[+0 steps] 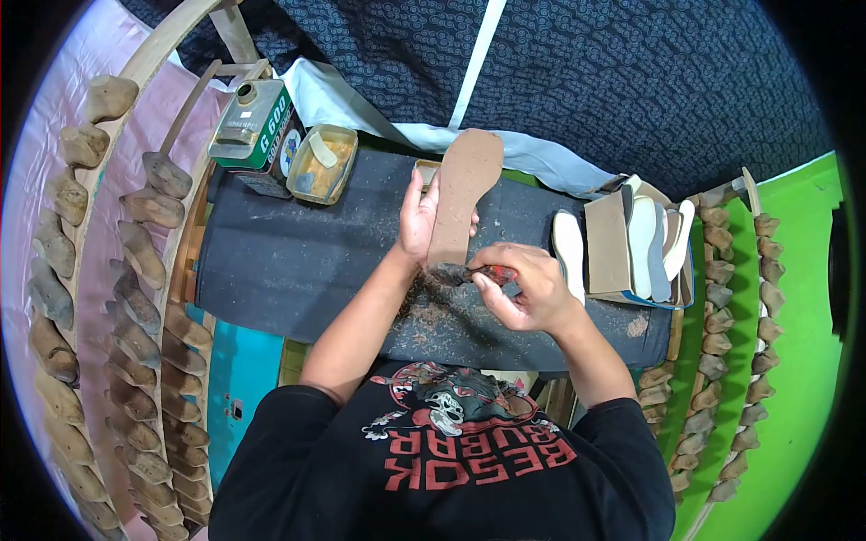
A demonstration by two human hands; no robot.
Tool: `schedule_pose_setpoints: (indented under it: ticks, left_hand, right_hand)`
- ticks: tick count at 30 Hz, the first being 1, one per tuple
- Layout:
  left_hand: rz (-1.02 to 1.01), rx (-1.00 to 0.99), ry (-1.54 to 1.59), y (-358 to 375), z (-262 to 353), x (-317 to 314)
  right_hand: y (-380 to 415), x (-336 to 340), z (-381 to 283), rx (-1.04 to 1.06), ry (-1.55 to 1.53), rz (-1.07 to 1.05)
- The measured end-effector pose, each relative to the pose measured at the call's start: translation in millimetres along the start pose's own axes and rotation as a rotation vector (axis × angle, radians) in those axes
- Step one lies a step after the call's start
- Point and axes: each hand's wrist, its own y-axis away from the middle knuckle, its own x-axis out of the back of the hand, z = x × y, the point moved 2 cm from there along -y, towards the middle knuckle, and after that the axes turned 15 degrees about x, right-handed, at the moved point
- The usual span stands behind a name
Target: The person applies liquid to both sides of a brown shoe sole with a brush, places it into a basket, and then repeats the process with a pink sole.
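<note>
A brown shoe insole [466, 176] points toe-up over the dark table, supported from beneath by my left hand [419, 221]. The left thumb runs along its left edge, and fingertips show past its right edge. My right hand [532, 284] is closed around a red-handled tool [448, 274] whose dark, broad end lies across the insole's heel end. I cannot tell whether that end is a brush or a rasp. Brown shavings [419, 335] are scattered on the table below both hands.
The dark-covered table [271, 270] holds a green G 600 can [262, 135] and a glue tub [323, 164] with a pale spreader at back left. At right stand a box [613, 248] of insoles and a white insole [569, 255]. Racks of wooden shoe lasts [140, 275] flank both sides.
</note>
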Motion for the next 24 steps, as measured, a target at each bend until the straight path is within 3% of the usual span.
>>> schedule_pose_setpoints:
  ticks: [6, 8, 11, 15, 21, 23, 24]
  left_hand:
    - [0.003, -0.012, -0.110, -5.2, -1.2, -3.6]
    - [0.120, 0.011, 0.050, -2.9, -4.0, -15.8]
    - [0.024, 0.052, -0.012, 4.3, -8.0, -19.2]
    - [0.050, 0.088, -0.026, 1.8, -16.6, -10.9]
    - [0.168, 0.047, 0.080, 4.8, -10.1, -16.8]
    - [-0.118, 0.044, 0.103, -0.1, -10.8, 4.1]
    - [-0.066, 0.048, 0.064, -2.2, -10.4, 4.8]
  right_hand:
    - [-5.8, 5.9, 7.3, -0.080, 0.056, -0.020]
    - [-8.7, 11.2, 15.7, -0.089, 0.119, 0.016]
    - [-13.1, 21.7, 31.3, -0.102, 0.252, 0.056]
    - [-16.8, 25.0, 43.9, -0.128, 0.307, 0.126]
    - [-5.5, 5.3, 14.3, 0.004, 0.174, -0.058]
    - [-5.5, 1.6, 2.4, 0.019, 0.135, -0.095]
    - [-5.0, 2.0, 0.4, 0.009, 0.111, -0.085]
